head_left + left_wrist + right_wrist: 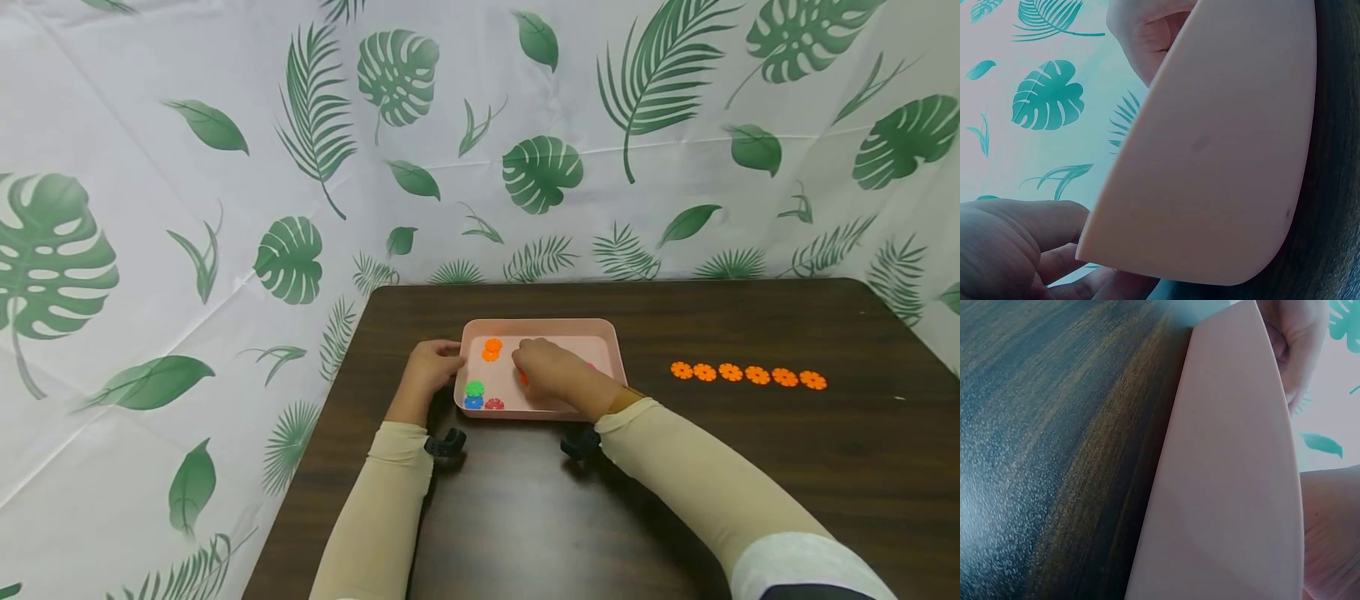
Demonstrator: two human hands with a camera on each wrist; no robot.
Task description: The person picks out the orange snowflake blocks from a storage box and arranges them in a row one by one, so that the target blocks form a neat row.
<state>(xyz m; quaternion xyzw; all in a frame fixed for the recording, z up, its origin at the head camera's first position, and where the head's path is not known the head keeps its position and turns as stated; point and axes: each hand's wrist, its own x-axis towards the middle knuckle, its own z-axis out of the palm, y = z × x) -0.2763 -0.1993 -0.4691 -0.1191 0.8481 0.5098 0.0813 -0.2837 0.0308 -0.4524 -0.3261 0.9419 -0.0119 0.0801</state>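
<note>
Leaf-printed white cloth hangs behind and to the left of a dark wood-grain surface, on which a shallow pink tray sits in front of the person, its long axis running left to right. At its left end the left hand grips the wall, thumb over the rim and fingers outside. Reaching in across the near right part, the right hand has its fingers curled narrow and pointing down; an orange-red piece shows right at their tips, though whether they pinch it I cannot tell. Two overlapping orange pieces lie in the tray's far left part, between the hands, to the left of the right hand and slightly farther from the person. In the near left corner are a green piece, a blue piece just nearer, and a red piece beside that. Well to the right, outside the tray, a row of six orange pieces runs roughly parallel to the tray's length, its right end slightly nearer the person; the right hand is clearly the closer one to it.
</note>
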